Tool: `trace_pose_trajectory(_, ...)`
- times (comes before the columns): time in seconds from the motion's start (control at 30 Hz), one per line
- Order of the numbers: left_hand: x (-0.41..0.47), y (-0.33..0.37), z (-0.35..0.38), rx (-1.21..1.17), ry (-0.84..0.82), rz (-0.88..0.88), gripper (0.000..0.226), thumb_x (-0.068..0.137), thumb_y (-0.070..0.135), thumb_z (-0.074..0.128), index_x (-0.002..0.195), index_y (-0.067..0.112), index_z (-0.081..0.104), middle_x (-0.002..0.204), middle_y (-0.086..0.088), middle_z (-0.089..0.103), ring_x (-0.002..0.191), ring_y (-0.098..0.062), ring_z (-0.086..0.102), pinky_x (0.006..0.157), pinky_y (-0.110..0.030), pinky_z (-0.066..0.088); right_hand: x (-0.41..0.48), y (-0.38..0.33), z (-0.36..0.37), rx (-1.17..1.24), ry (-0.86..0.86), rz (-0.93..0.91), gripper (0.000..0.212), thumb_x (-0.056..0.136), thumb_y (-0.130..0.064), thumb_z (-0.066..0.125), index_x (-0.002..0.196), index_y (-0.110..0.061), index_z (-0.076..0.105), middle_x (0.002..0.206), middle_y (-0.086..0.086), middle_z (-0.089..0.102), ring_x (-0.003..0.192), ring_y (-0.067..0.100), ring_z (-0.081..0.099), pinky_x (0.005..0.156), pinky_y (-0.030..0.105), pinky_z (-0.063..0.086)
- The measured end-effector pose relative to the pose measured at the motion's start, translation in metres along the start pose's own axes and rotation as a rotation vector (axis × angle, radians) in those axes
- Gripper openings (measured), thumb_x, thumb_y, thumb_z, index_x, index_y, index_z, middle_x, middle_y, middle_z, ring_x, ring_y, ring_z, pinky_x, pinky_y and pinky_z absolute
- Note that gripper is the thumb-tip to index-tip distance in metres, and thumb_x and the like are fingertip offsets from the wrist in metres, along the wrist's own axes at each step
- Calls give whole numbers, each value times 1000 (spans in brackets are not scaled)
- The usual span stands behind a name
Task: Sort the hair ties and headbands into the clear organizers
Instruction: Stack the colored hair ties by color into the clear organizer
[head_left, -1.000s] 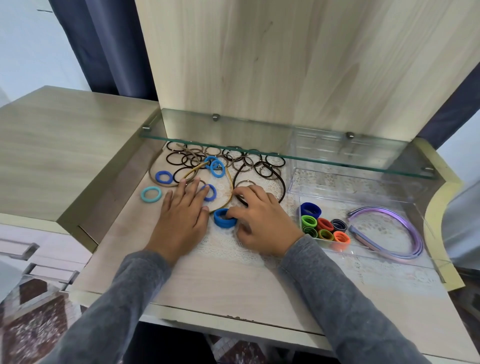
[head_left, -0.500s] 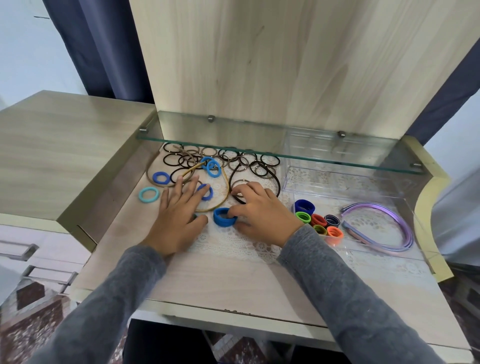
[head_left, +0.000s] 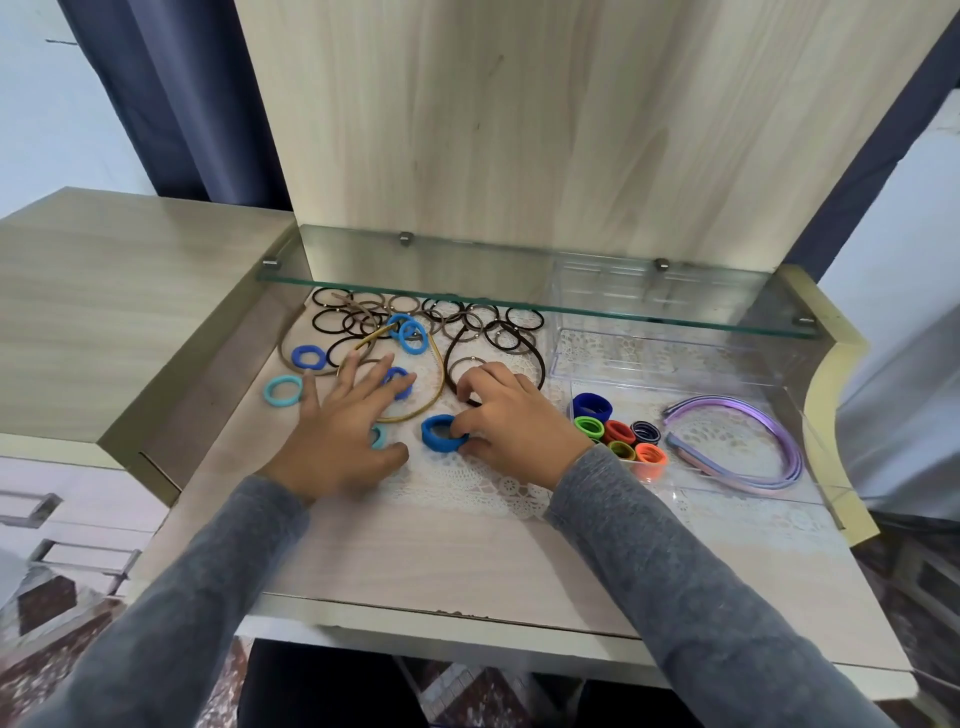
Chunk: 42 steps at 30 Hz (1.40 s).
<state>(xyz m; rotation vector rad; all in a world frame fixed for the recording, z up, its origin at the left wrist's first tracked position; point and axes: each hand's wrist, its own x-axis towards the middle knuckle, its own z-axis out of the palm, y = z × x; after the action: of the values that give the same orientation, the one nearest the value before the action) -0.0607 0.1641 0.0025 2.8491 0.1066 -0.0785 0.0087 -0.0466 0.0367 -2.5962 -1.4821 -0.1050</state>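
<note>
Your left hand (head_left: 337, 436) is not as it was a second ago. Then its fingers lay close together on the desk (head_left: 467, 561); now they are spread wide over the loose pile, and the hand looks blurred, so I judge it is moving. Because it opened, a pale blue tie (head_left: 378, 435) shows near its thumb, and a dark blue tie (head_left: 397, 376) lies under the fingertips.

Your right hand (head_left: 511, 415) has hardly shifted. It still pinches the thick blue hair tie (head_left: 432, 440) between thumb and curled fingers, and the tie is still down on the lace mat (head_left: 467, 483), between your two hands, well apart from the clear organizer (head_left: 727, 431). So this piece is gripped but not yet sorted. The lift to the right is the step that remains, I think.

About the materials: the thick ties are soft fabric rings, wide and matte, and they should squeeze easily. The sorted coloured ties (head_left: 618, 434) stand on edge in one compartment. The thin ties (head_left: 447, 317) under the glass shelf (head_left: 519, 291) are slim elastic loops in black and brown, overlapping, so they may lift together. The purple headbands (head_left: 779, 467) are stiff, glossy arcs, already in the organizer. A gold headband (head_left: 436, 384) and a brown headband (head_left: 537, 364) are still outside it.
</note>
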Motion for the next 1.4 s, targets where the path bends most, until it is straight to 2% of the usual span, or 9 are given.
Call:
trace_pose_trajectory(0.13, -4, 8, 2, -62, 1, 87, 81, 78, 49, 50, 152, 49, 18, 159, 28, -7, 146, -5, -23, 115, -53, -22, -2, 0, 1, -25, 40, -13, 21, 81, -27, 72, 102, -23, 74, 107, 6, 51, 112, 28, 43, 94, 43, 39)
trace_pose_trajectory(0.23, -7, 13, 3, -112, 41, 177, 78, 75, 41, 47, 148, 50, 21, 157, 31, 7, 149, -3, -14, 113, -49, -26, -4, 2, 2, -38, 86, -17, 19, 77, -25, 76, 96, -22, 76, 99, 6, 53, 104, 31, 47, 89, 44, 41)
trace_pose_trajectory(0.4, -5, 23, 6, -146, 3, 207, 80, 85, 25, 61, 153, 42, 23, 157, 15, 32, 145, 6, -6, 109, -36, -32, -6, 7, 2, -71, 151, -67, 20, 69, -20, 82, 88, -22, 77, 93, 6, 56, 97, 31, 53, 82, 45, 45)
trace_pose_trajectory(0.57, 0, 40, 2, -239, -27, 194, 75, 74, 36, 50, 146, 46, 32, 154, 16, 39, 152, -5, 4, 115, -42, -25, -10, 15, -8, -109, 223, -99, 18, 64, -18, 86, 80, -23, 77, 86, 4, 56, 89, 30, 56, 75, 42, 47)
trace_pose_trajectory(0.73, 11, 64, -3, -313, -33, 214, 72, 69, 37, 47, 139, 49, 35, 144, 21, 44, 150, -6, 15, 119, -48, -15, -23, 30, -27, -184, 223, -92, 13, 67, -20, 83, 78, -24, 76, 84, 3, 56, 90, 30, 55, 77, 41, 46)
trace_pose_trajectory(0.9, 21, 97, -11, -399, -43, 279, 66, 70, 34, 48, 133, 51, 38, 123, 44, 40, 125, 6, 40, 120, -46, -8, -38, 53, -47, -267, 199, -51, 16, 65, -22, 86, 78, -26, 76, 86, 2, 57, 94, 30, 56, 79, 44, 49)
trace_pose_trajectory(0.97, 26, 108, -13, -417, -45, 298, 67, 71, 34, 47, 137, 48, 40, 126, 41, 42, 123, 9, 40, 121, -47, -8, -45, 61, -55, -288, 190, -31, 17, 64, -22, 86, 78, -26, 76, 87, 4, 58, 93, 31, 57, 78, 44, 48)
trace_pose_trajectory(1.07, 38, 127, -14, -414, -56, 328, 70, 72, 36, 46, 141, 43, 40, 133, 30, 47, 132, 1, 42, 122, -49, -8, -57, 77, -66, -315, 172, 4, 17, 65, -23, 86, 78, -26, 76, 87, 4, 57, 91, 31, 56, 75, 44, 47)
trace_pose_trajectory(1.4, 65, 174, 4, -457, -85, 404, 62, 80, 35, 46, 141, 41, 41, 138, 28, 50, 132, -1, 45, 123, -45, -10, -90, 114, -77, -396, 161, 103, 18, 67, -22, 83, 84, -23, 76, 88, 5, 58, 93, 32, 55, 78, 47, 47)
